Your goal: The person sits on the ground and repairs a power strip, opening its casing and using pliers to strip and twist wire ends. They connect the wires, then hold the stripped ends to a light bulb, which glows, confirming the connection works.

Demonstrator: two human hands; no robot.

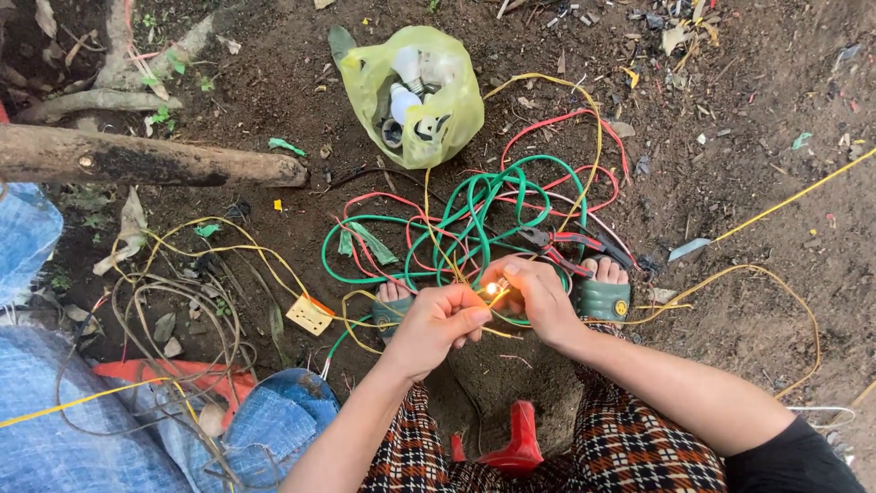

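Note:
My left hand (438, 324) is closed in a fist, apparently around a small lighter that is mostly hidden. A small flame (495, 290) burns at its thumb side. My right hand (540, 297) pinches the end of a thin yellow wire (500, 332) right at the flame. Both hands hover above a tangle of green, red and yellow wires (465, 219) on bare dirt, between my feet in green sandals (604, 298).
Red-handled pliers (570, 245) lie in the tangle just beyond my right hand. A yellow plastic bag with light bulbs (420, 96) lies farther off. A yellow switch box (310, 315), a log (146, 160), blue sacking (55, 438) and a red stool (520, 443) surround me.

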